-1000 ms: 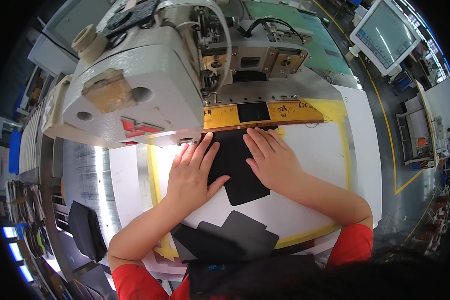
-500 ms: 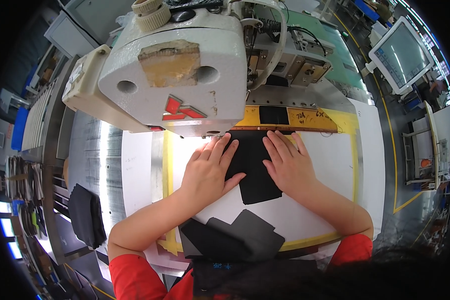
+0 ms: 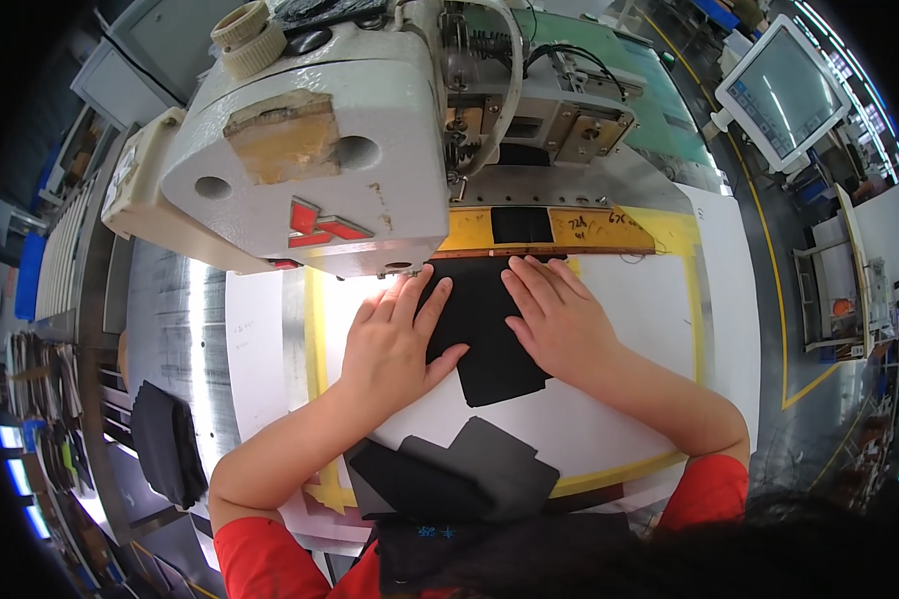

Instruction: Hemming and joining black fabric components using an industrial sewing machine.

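My left hand (image 3: pixel 396 334) lies palm down with fingers spread on the left side of a black fabric piece (image 3: pixel 482 334), its fingertips beside the head of a white sewing machine (image 3: pixel 270 160). My right hand (image 3: pixel 559 319) rests open on the fabric's right side, thumb pointing inward. The fabric's far edge meets an orange-yellow template bar (image 3: pixel 609 235) with a black patch in it, below a metal clamp assembly. The bright light under the machine head hides some detail at my left fingertips. Nearer me lie overlapping dark grey and black pieces (image 3: pixel 494 464) on the white board (image 3: pixel 629 399).
A folded stack of black fabric (image 3: pixel 165 444) sits on the metal table (image 3: pixel 190 329) at left. A screen panel (image 3: pixel 781 90) stands at the back right. A cart (image 3: pixel 829 280) is beside the yellow floor line. Crowded shelving (image 3: pixel 45 389) is at far left.
The whole view has shifted a little back and forth as my head moved. Both hands stay spread on the fabric, with no clear movement relative to it.
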Motion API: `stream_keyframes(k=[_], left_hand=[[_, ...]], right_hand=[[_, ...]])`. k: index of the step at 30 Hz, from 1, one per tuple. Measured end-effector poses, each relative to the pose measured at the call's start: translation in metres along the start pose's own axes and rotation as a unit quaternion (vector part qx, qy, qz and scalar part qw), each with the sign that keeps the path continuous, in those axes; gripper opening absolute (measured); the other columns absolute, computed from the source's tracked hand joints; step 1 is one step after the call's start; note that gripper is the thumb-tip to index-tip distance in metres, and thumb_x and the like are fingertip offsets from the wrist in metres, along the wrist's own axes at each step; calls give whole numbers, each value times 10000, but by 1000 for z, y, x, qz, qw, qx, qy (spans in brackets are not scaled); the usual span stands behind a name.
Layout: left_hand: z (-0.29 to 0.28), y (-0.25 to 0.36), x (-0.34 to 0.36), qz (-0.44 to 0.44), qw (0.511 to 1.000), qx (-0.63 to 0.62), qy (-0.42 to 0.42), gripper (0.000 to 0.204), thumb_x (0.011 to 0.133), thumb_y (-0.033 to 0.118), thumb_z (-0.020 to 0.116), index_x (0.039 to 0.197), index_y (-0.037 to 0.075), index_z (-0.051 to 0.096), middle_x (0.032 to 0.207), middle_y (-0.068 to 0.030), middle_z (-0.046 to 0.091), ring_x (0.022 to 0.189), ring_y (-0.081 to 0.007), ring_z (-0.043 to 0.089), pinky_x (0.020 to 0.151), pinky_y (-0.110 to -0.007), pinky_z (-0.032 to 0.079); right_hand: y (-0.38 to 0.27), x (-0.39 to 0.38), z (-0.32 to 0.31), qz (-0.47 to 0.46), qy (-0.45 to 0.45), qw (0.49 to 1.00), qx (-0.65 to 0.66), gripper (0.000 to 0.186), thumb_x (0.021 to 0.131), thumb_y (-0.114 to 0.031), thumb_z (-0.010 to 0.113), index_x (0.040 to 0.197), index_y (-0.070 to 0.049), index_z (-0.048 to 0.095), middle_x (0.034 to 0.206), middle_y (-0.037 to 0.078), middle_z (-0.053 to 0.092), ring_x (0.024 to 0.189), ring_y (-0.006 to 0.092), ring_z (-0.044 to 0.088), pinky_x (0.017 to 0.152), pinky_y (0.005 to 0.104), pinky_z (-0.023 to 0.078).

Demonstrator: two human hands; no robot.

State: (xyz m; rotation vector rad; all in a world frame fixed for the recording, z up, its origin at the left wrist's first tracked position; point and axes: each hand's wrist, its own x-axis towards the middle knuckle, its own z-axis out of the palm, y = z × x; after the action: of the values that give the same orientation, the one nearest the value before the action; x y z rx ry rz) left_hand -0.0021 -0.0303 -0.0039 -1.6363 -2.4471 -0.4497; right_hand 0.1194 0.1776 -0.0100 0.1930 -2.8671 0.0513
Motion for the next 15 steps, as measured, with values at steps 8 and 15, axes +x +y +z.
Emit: stream_keyframes(k=[8, 15], left_hand=[[0, 0, 0, -2, 1000, 10, -7, 681, 784, 415, 703, 1344, 76, 517, 1358, -152, 487, 1225, -299, 509, 938, -402, 407], [-4, 0, -1, -11, 1000, 11, -14, 681, 780, 402, 706, 1348, 81, 512, 1356, -149, 493, 1089, -286, 545, 915, -399, 411]], right_hand=[[1, 1, -1, -3, 5, 1000, -1, 547, 840, -217, 677, 1293, 34, 502, 1332, 175, 506, 1244, 308, 499, 1078, 456, 364], [2, 1, 1, -9, 19, 1000, 22, 550, 835, -213, 680, 1291, 37, 501, 1330, 187, 504, 1235, 322, 507, 1077, 462, 363]])
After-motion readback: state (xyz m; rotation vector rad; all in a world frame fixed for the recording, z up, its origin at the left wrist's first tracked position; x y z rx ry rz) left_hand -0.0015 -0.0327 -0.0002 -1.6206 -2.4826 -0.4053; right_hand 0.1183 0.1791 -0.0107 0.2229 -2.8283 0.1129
